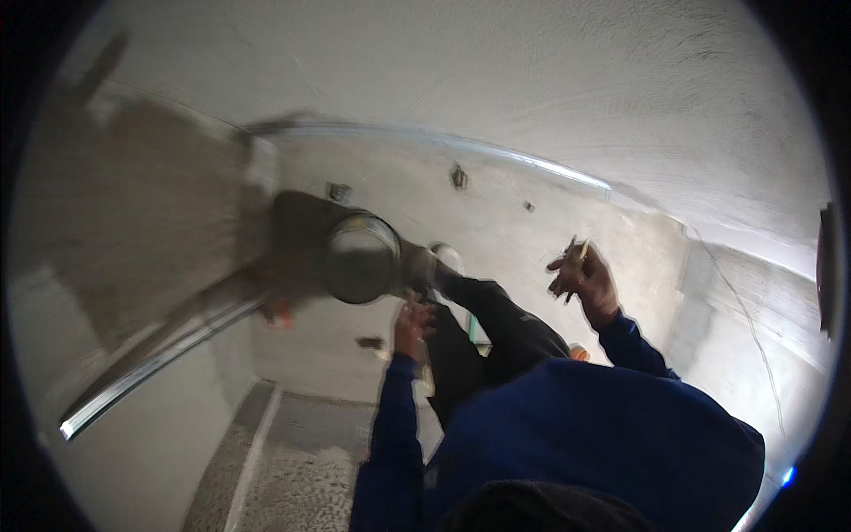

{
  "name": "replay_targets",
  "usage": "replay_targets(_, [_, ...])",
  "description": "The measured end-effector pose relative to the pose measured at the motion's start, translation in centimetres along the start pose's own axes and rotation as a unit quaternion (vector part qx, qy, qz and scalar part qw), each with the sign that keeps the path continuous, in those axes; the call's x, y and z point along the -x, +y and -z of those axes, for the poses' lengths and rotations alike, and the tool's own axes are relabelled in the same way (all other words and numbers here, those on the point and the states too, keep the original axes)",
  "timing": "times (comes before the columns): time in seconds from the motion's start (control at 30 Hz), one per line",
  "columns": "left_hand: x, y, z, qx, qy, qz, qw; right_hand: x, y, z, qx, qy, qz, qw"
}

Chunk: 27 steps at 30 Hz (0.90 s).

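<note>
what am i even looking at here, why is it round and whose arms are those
One picture, from a wide fisheye camera worn on a person's head, looking down; that bends edges and rounds the view. No machine: the blue sleeves are the person's own. The left hand grips something pale and blurred below a round metal pot. The right hand is raised, pinching thin sticks. A dark trouser leg stretches forward. Around are grey plaster walls and a curved metal rail.

Round metal object (361,258) motion-blurred; thin item in right hand (582,282) too small to identify.
</note>
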<state>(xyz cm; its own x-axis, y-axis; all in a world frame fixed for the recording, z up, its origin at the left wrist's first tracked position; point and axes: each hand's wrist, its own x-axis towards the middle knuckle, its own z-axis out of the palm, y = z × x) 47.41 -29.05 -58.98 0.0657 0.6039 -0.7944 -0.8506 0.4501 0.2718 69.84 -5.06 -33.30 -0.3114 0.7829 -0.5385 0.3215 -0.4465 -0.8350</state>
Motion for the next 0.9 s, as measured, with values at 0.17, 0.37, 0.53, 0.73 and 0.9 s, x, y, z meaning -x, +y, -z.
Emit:
replay_targets(0.17, [2.6,7.1,-14.0,-0.172,-0.128,-0.154,0.964,1.9,3.2,-5.7,-0.018,-0.064,0.112,0.991])
replay_targets(0.37, [5.1,4.4,-23.3,-0.279,-0.119,-0.350,0.886,1.6,3.7,-3.3,0.004,-0.165,0.069,0.984])
replay_targets(0.53, [7.0,7.4,-26.1,-0.344,-0.063,-0.254,0.902,-0.6,2.8,1.9,0.176,-0.219,0.193,0.940])
replay_targets(0.73, [18.0,13.0,-31.1,-0.287,-0.106,-0.218,0.927,-3.0,6.5,6.2,0.338,-0.197,0.314,0.865])
replay_targets(0.9, [28.0,20.4,-33.5,-0.106,-0.193,-0.315,0.923,-7.4,10.2,12.0,0.431,-0.086,0.214,0.872])
